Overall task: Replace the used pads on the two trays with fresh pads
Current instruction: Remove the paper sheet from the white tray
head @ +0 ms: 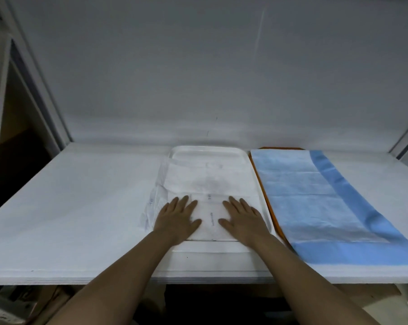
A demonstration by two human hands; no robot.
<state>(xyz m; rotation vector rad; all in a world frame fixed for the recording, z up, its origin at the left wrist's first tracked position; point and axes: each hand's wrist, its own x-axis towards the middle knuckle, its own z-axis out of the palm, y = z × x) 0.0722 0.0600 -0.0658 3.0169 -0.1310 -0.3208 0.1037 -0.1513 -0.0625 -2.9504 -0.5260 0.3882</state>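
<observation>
A white tray (210,153) lies in the middle of the white table, with a white pad (207,184) spread in it. The pad's left edge hangs crumpled over the tray's left rim. Both my hands lie flat on the near part of this pad, fingers straight: my left hand (177,218) on its left half, my right hand (241,218) on its right half. To the right sits an orange tray (267,198), almost fully covered by a blue pad (320,200) with a darker blue border.
The white table (81,207) has bare surface to the left of the trays. A white wall rises behind it. A dark opening with a metal frame (34,90) stands at far left. Clutter shows below the table's front edge.
</observation>
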